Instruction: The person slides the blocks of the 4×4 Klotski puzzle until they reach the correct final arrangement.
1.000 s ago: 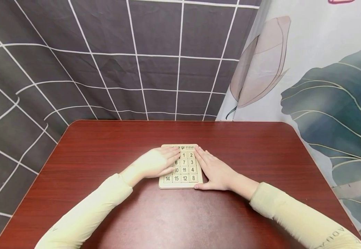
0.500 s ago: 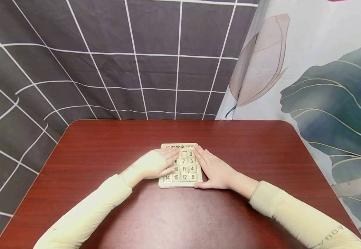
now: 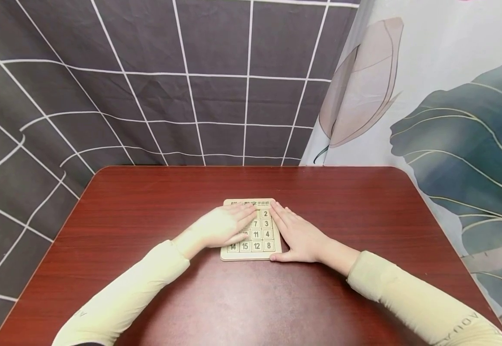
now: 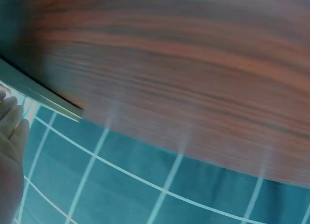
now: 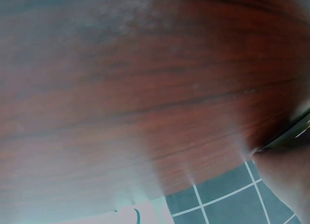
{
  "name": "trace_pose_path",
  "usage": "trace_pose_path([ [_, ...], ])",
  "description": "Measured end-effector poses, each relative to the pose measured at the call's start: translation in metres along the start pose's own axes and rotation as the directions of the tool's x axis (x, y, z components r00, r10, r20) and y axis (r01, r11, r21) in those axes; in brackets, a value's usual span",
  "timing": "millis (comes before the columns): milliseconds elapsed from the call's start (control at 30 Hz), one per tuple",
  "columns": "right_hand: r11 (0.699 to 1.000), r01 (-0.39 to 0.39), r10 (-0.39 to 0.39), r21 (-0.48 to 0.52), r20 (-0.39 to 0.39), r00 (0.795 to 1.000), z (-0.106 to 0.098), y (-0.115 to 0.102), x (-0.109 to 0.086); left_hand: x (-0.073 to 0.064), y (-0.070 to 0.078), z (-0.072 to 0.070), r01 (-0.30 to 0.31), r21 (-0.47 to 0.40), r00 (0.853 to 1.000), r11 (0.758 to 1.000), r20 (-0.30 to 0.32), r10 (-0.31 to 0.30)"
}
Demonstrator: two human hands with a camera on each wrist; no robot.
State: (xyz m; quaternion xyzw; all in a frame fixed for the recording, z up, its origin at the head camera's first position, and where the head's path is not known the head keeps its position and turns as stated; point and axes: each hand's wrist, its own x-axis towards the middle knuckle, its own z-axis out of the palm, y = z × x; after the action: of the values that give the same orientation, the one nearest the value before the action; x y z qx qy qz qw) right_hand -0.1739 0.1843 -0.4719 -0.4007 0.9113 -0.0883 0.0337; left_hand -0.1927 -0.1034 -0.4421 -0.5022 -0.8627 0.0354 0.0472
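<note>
A pale number sliding puzzle [image 3: 251,256] lies flat on the table, with black characters along its far edge. Tiles such as 2, 3, 4 and 8 show down its right column. My left hand [image 3: 216,226] lies over the puzzle's left part with fingers extended, hiding several tiles; its fingertips reach the top row near a bare slot. My right hand [image 3: 302,238] rests along the puzzle's right side, straight fingers at the far corner and thumb at the near corner. In the left wrist view, fingers [image 4: 12,132] show beside the puzzle's edge [image 4: 43,98].
The red-brown wooden table [image 3: 251,302] has rounded far corners. Behind it hangs a dark grey curtain [image 3: 147,96] with white grid lines. On the right is a pale curtain [image 3: 441,57] printed with large leaves.
A tile marked 1, seen in the top row at first, left that spot bare half a second later. My left hand has since slid slightly right. The right hand stays put.
</note>
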Motion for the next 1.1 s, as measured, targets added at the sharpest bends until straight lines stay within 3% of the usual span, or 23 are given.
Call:
trace_pose_path([
  [133,1.000,0.001,-0.001,-0.004,0.002,1.000,0.001,0.001,0.000,0.015,0.005,0.003,-0.027,0.010,0.999,1.000,0.032,0.027],
  [267,1.000,0.008,-0.008,-0.013,-0.001,1.000,0.000,0.000,0.001,0.021,0.006,0.008,-0.034,0.019,0.998,0.999,0.048,0.033],
  [700,1.000,0.002,-0.002,-0.013,0.000,1.000,-0.003,-0.002,0.000,-0.002,-0.002,0.009,-0.004,0.014,1.000,1.000,0.025,0.004],
  [800,1.000,0.003,-0.003,-0.009,0.000,1.000,-0.003,-0.002,0.000,0.000,0.000,0.005,-0.020,0.015,1.000,1.000,0.009,0.020],
  [967,1.000,0.006,-0.006,-0.001,0.001,1.000,-0.002,-0.002,-0.001,0.009,0.009,0.000,-0.095,0.043,0.995,0.995,-0.024,0.096],
  [1100,1.000,0.008,-0.008,-0.005,-0.006,1.000,-0.002,-0.001,0.000,0.013,0.016,0.001,-0.112,0.059,0.994,0.992,-0.001,0.112],
])
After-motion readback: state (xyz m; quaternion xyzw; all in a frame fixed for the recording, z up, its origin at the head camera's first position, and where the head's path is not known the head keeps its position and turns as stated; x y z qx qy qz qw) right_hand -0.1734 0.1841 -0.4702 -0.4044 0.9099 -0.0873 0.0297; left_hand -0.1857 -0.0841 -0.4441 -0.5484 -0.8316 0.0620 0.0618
